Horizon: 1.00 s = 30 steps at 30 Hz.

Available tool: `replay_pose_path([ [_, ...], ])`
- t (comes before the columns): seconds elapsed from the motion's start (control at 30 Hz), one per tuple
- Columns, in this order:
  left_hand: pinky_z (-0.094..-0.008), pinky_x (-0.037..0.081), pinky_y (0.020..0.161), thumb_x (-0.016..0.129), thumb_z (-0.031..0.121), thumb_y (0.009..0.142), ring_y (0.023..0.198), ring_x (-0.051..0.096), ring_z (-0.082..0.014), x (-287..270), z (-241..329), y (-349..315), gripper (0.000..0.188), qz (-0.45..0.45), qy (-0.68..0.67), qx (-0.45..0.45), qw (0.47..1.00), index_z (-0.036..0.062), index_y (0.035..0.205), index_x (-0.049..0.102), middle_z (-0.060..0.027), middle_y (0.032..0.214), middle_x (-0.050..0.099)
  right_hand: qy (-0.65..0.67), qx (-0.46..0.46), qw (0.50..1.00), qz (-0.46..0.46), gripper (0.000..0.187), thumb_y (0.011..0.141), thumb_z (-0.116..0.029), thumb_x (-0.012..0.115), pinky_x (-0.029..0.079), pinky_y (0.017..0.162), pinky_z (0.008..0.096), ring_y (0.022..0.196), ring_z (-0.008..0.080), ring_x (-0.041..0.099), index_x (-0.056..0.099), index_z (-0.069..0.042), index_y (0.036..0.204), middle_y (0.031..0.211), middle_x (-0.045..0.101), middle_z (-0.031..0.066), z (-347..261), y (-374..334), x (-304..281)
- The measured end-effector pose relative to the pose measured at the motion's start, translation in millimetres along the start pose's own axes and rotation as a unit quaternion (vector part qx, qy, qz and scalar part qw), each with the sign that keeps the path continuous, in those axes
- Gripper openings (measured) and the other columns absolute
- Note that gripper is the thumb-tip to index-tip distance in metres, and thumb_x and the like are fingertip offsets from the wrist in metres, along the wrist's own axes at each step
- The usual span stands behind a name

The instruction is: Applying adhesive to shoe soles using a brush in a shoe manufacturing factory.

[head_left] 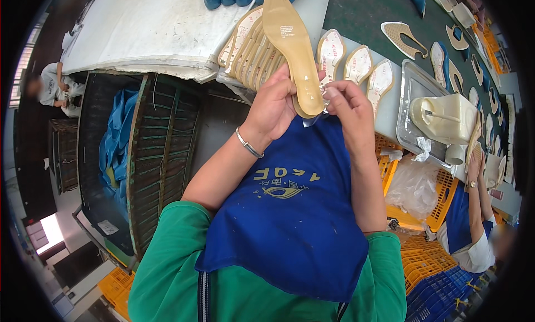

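Note:
My left hand point(274, 103) grips the heel end of a tan pointed shoe sole point(290, 40), holding it upright with the toe pointing away from me. My right hand point(346, 105) pinches a small clear strip of film point(313, 119) at the sole's heel, fingers touching the sole. A silver bracelet sits on my left wrist. Behind the held sole, a row of similar beige insoles point(248, 49) leans stacked on the table edge. My blue apron point(290, 210) lies below both hands.
More insoles point(356, 65) lie in a row on the grey table, with others on a green belt point(362, 12). A metal tray point(415, 85) holds a cream container. Another person's hand point(473, 166) works at the right. A wire rack point(161, 149) and yellow crates point(423, 255) stand below.

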<state>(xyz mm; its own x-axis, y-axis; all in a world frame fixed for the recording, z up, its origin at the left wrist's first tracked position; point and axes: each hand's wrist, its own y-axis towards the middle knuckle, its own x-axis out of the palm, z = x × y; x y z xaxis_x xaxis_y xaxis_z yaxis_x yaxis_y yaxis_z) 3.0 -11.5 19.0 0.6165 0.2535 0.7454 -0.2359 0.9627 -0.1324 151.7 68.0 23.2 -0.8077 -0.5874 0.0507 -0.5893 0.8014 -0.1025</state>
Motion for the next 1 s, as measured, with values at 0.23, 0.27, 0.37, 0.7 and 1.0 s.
replay_pose_path([
  [0.23,-0.0444,0.038,0.112,0.036,0.002,0.088,0.139,0.038,-0.0311,0,2,3,0.061,-0.022,-0.015,0.02,0.999,-0.0035,0.148,0.025,-0.0205,0.146,0.041,0.033,-0.001,0.999,-0.034,0.022,0.088,-0.011,0.07,0.046,0.069,0.0192,0.075,0.0046,0.055,0.061,0.001,0.104,0.086,0.062,0.0001,11,3,6],
  [0.27,-0.0445,0.037,0.112,0.036,0.003,0.088,0.139,0.038,-0.0313,-2,1,6,0.061,-0.028,-0.034,0.02,0.999,-0.0034,0.148,0.025,-0.0209,0.146,0.041,0.049,0.008,0.998,-0.047,0.02,0.089,-0.01,0.069,0.047,0.07,0.0197,0.076,0.0052,0.056,0.061,0.001,0.104,0.087,0.063,0.0009,11,5,6],
  [0.37,-0.0447,0.037,0.113,0.037,0.004,0.089,0.139,0.037,-0.0317,-6,0,8,0.061,-0.049,-0.1,0.008,0.994,-0.0032,0.148,0.024,-0.0216,0.146,0.04,0.084,0.035,0.993,-0.072,0.019,0.09,-0.007,0.067,0.048,0.07,0.0205,0.079,0.0064,0.059,0.061,0.002,0.105,0.089,0.065,0.0024,11,7,1],
  [0.7,-0.0432,0.039,0.112,0.043,-0.001,0.089,0.138,0.04,-0.0321,1,1,4,0.064,-0.026,-0.023,0.034,0.999,-0.0008,0.15,0.024,-0.0201,0.148,0.039,0.193,0.094,0.973,-0.085,0.026,0.097,-0.024,0.056,0.049,0.07,0.0248,0.073,0.0089,0.058,0.065,0.0,0.099,0.085,0.065,0.0021,10,9,0],
  [1.0,-0.0416,0.036,0.113,0.044,0.0,0.087,0.137,0.041,-0.0301,-12,-6,14,0.065,-0.017,0.009,0.056,0.998,-0.0004,0.149,0.026,-0.017,0.148,0.04,0.119,0.076,0.988,-0.069,0.008,0.087,-0.008,0.068,0.039,0.06,0.0172,0.066,0.002,0.051,0.067,-0.001,0.091,0.075,0.061,-0.0037,28,20,9],
])
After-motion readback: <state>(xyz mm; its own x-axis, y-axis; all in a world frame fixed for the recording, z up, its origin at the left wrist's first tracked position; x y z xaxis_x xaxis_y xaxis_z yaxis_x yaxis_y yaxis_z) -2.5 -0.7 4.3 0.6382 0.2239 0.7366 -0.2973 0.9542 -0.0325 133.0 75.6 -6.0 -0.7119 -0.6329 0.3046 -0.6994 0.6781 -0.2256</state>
